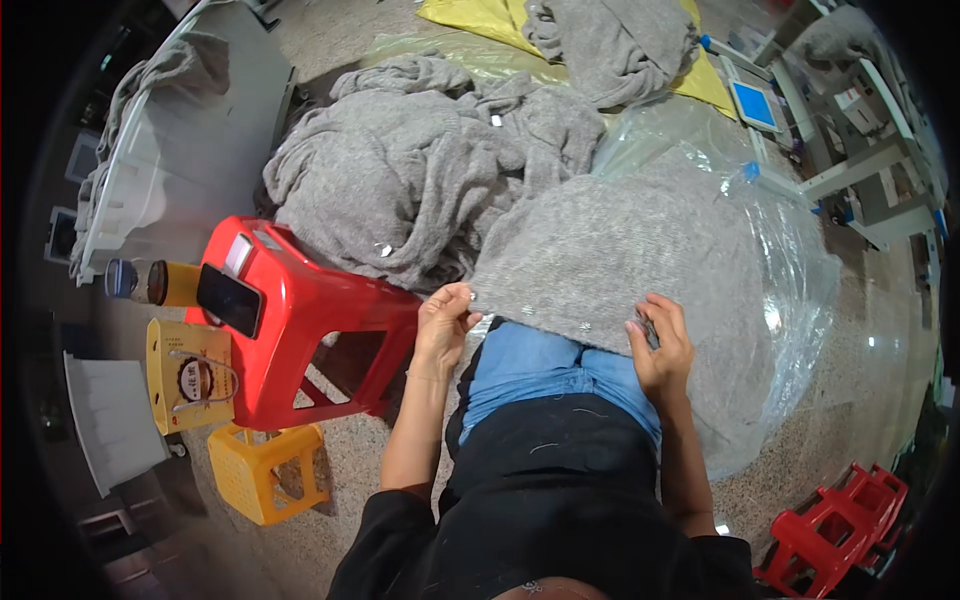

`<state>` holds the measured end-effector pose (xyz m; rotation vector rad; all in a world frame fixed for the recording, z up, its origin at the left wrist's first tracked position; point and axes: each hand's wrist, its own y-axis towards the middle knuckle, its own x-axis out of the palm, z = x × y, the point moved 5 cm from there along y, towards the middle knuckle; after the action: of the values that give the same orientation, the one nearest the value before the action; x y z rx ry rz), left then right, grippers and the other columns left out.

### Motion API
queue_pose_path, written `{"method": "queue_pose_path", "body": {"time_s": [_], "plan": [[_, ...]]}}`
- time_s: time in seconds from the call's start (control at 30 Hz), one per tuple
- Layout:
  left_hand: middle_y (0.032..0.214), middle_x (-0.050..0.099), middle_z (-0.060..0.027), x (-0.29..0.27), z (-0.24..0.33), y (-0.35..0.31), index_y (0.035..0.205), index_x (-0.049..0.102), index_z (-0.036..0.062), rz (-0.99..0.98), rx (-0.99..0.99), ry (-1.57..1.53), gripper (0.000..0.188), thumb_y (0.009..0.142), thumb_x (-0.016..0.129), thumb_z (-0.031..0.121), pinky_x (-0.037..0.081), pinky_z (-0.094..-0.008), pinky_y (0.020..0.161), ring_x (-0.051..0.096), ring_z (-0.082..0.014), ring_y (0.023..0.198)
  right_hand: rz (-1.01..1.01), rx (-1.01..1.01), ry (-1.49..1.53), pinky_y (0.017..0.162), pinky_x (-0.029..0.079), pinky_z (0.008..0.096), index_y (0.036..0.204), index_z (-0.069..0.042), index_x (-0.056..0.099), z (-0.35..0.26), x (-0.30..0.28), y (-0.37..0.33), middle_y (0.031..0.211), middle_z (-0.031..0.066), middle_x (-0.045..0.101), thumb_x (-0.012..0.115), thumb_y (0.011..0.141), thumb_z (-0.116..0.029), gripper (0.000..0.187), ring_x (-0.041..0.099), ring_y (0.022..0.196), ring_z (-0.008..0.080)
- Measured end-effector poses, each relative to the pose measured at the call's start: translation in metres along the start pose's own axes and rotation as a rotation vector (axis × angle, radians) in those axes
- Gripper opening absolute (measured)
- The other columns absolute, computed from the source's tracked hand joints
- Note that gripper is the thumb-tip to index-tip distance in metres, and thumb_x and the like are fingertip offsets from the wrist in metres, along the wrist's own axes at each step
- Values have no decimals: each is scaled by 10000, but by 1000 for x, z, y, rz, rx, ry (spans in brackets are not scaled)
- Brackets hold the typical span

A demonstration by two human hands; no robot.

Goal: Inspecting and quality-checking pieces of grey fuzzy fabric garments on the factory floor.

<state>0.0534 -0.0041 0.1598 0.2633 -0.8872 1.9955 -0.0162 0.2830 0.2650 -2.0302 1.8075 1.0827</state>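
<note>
A grey knit garment (610,245) lies spread over my lap and reaches out onto the clear plastic sheet. My left hand (443,318) pinches its near left edge, beside a small shiny button (473,297). More shiny buttons (585,326) sit along the near edge between my hands. My right hand (662,352) is at the near right part of the garment, thumb and fingers curled round something small and dark grey. Whether that is a fold of knit or a small tool, I cannot tell.
A big heap of grey knitwear (390,170) lies ahead, with more knitwear (615,45) on yellow sacking (480,18). At left stand a red stool (300,290) bearing a phone (229,300), a yellow stool (262,475) and a white bin (190,140). Red stools (830,530) stand lower right.
</note>
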Motion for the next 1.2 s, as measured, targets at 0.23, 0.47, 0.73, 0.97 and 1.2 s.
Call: {"method": "queue_pose_path", "body": {"time_s": [0.23, 0.47, 0.73, 0.97, 1.2], "plan": [[858, 615, -16, 0, -14, -3, 1052, 551, 33, -55, 69, 16, 213, 849, 561, -28, 548, -248, 692, 603, -88, 738, -88, 35, 41, 720, 503, 300, 961, 28, 601, 1, 22, -9, 1081, 170, 574, 627, 776, -8, 190, 626, 815, 235], [854, 600, -22, 19, 0, -17, 1126, 472, 37, -110, 252, 99, 330, 832, 539, -96, 533, -258, 734, 587, -84, 753, -108, 23, 43, 722, 503, 300, 952, 31, 605, -1, 27, -14, 1077, 176, 576, 621, 778, -3, 178, 628, 826, 241], [904, 561, -22, 29, 8, -27, 1104, 476, 18, -127, 338, 233, 304, 831, 546, -95, 527, -250, 742, 560, -73, 813, -83, -2, 49, 662, 512, 322, 948, -1, 605, 1, 28, -16, 1066, 140, 584, 641, 775, -49, 183, 636, 807, 257], [864, 621, -36, 22, 2, -24, 1049, 600, -30, -27, 312, 334, 221, 832, 576, -68, 496, -214, 718, 589, -83, 780, -125, 40, 101, 741, 496, 306, 936, 41, 594, -7, 31, -15, 1034, 172, 574, 616, 776, 3, 166, 624, 854, 247], [842, 649, -59, 18, -10, -21, 925, 656, -25, 10, 468, 561, 111, 833, 594, -34, 498, -207, 623, 615, -85, 703, -278, 28, 205, 798, 472, 299, 984, 27, 603, -31, 52, -5, 1011, 137, 578, 632, 788, -33, 207, 603, 916, 233]]}}
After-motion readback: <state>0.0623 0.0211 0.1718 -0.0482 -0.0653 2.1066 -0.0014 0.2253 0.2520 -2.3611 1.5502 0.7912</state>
